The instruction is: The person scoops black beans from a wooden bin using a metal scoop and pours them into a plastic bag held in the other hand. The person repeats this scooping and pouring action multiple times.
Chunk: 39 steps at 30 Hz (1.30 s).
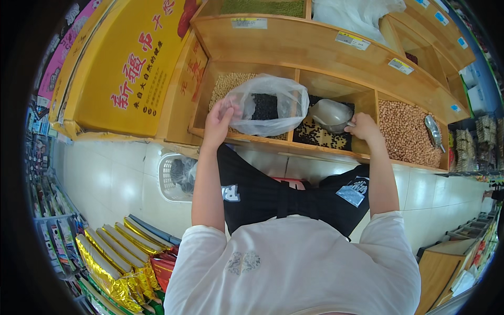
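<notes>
A clear plastic bag [289,88] hangs open-mouthed over the left compartment, its rim pinched in my left hand [220,118]. Black beans [264,106] lie inside the bag. My right hand [363,126] grips the handle of a metal scoop [331,113], which is low in the middle compartment. Whether beans are in the scoop I cannot tell. Around and below it, loose black beans [313,134] are scattered thinly, so the wooden bottom shows through. Pale soybeans [230,84] fill the left compartment, partly hidden behind the bag.
Peanuts [405,132] fill the right compartment, with a second metal scoop [434,132] on them. Green beans [262,7] and a crumpled plastic bag [354,17] occupy the upper tier. A yellow display box [130,71] stands left. On the floor are a white basket [167,185] and gold packages [114,264].
</notes>
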Tool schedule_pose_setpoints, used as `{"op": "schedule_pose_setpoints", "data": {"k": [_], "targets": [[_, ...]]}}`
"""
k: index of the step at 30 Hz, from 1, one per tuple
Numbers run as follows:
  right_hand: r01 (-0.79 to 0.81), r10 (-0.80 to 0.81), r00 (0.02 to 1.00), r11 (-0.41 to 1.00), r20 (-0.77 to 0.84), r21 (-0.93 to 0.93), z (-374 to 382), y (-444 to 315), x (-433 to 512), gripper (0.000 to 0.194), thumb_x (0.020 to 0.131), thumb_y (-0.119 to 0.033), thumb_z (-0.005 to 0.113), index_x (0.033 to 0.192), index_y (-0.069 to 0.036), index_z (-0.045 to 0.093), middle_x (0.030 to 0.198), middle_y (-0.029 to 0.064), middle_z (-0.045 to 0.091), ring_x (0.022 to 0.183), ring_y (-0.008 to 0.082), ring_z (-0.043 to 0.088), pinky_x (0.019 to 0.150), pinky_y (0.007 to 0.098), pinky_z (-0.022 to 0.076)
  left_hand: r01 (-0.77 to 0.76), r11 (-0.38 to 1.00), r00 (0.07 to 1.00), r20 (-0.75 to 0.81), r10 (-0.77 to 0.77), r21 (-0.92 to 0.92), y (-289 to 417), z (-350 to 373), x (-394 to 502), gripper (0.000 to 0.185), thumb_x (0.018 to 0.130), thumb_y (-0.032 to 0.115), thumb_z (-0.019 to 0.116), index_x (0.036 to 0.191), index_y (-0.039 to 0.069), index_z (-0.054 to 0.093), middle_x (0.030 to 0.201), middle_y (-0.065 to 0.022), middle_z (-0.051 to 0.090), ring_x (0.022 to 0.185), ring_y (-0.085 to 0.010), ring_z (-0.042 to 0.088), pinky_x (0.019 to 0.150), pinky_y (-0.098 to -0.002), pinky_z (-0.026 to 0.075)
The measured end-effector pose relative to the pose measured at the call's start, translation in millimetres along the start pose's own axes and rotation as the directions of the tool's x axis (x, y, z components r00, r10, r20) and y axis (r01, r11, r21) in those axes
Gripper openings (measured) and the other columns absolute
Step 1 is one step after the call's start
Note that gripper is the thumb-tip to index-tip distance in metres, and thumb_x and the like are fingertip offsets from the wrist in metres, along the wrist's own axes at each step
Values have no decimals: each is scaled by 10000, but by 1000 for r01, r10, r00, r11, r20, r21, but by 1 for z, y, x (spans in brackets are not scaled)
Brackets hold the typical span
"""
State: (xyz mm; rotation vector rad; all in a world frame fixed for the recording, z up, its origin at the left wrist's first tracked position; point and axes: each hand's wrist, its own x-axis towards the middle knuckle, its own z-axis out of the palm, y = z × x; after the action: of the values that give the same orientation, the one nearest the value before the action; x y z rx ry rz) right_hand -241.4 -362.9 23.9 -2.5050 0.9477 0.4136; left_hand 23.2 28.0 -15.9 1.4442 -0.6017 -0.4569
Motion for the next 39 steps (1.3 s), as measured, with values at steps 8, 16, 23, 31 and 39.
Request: {"op": "schedule_pose_setpoints", "data": {"k": [8, 16, 23, 31, 39], "targets": [[-16, -11, 996, 953, 85, 301, 68, 14, 48, 329, 865, -300, 831, 936, 12, 755, 850, 153, 767, 789, 284, 752, 754, 400, 579, -18, 999, 1000, 1, 18, 42, -9, -6, 1, 333, 1063, 102, 554, 1387, 30, 581, 1127, -71, 698, 999, -167, 691, 893, -322, 567], [-97, -42, 960, 876, 275, 472, 76, 33, 65, 458, 782, -370, 883, 852, 53, 720, 696, 96, 682, 581, 192, 658, 546, 337, 566, -27, 999, 999, -45, 29, 42, -18, -14, 3, 356, 1063, 163, 592, 1395, 37, 576, 1115, -65, 684, 987, -168, 684, 855, -318, 573], [-144, -1, 958, 862, 286, 486, 63, 25, 46, 485, 736, -318, 920, 889, 49, 640, 679, 114, 633, 545, 221, 606, 513, 362, 503, -29, 996, 998, -60, 34, 87, -21, -13, 4, 341, 1068, 143, 566, 1390, 35, 578, 1123, -49, 668, 996, -159, 660, 902, -304, 536], [-60, -50, 984, 816, 173, 575, 41, 16, 21, 449, 728, -282, 922, 919, 23, 654, 687, 71, 626, 535, 170, 582, 490, 324, 490, 33, 997, 996, -88, -27, 64, -19, -15, 4, 333, 1069, 133, 563, 1383, 22, 574, 1183, -83, 659, 1048, -202, 677, 936, -339, 551], [272, -243, 959, 635, -147, 723, -29, -4, -35, 329, 794, -149, 881, 1025, -3, 699, 1033, 81, 758, 925, 155, 689, 809, 315, 544, -25, 999, 1000, -11, 25, 27, -8, -8, -2, 343, 1065, 129, 575, 1390, 17, 573, 1128, -64, 675, 981, -156, 673, 878, -306, 560]]}}
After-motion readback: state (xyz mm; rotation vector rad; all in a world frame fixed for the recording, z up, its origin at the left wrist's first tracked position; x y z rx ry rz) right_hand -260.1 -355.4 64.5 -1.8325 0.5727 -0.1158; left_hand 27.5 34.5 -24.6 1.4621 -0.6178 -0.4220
